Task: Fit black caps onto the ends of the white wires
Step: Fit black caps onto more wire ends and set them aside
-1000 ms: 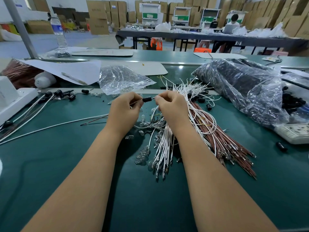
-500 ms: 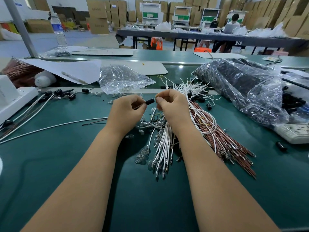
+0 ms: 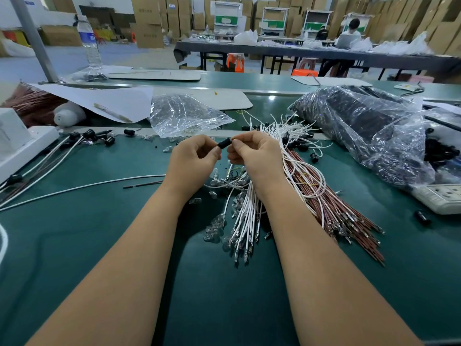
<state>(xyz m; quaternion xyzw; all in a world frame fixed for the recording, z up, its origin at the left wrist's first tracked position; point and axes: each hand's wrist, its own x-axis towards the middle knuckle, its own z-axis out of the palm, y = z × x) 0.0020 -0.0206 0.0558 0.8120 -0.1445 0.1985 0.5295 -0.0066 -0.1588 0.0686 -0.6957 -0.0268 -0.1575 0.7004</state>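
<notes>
head camera view, looking down over two bare forearms that reach onto a green work table (image 3: 74,245). both hands meet just above the middle of the table. the left hand (image 3: 192,163) has its fingers curled and its fingertips pinch one end of a small black cap (image 3: 224,144); the right hand (image 3: 257,156) pinches the other end with thumb and forefinger. whether a wire end already sits inside the cap cannot be told, since the fingers hide it. under and to the right of the right hand lies a bundle of white wires (image 3: 245,216), fanning toward the near edge, with a bundle of brown wires (image 3: 344,216) beside it further right. small clear bulbs (image 3: 214,229) lie scattered near the white wires. more loose black caps (image 3: 303,147) sit at the far end of the bundle. a large clear bag (image 3: 361,126) of dark parts lies at the far right, and a smaller crumpled clear bag (image 3: 184,116) lies just beyond the hands. the cap looks light, small and smooth, likely to slip, so a firm pinch on its sides seems best. the wire seems thin and bendy, so holding it close to its tip should keep it from buckling.
</notes>
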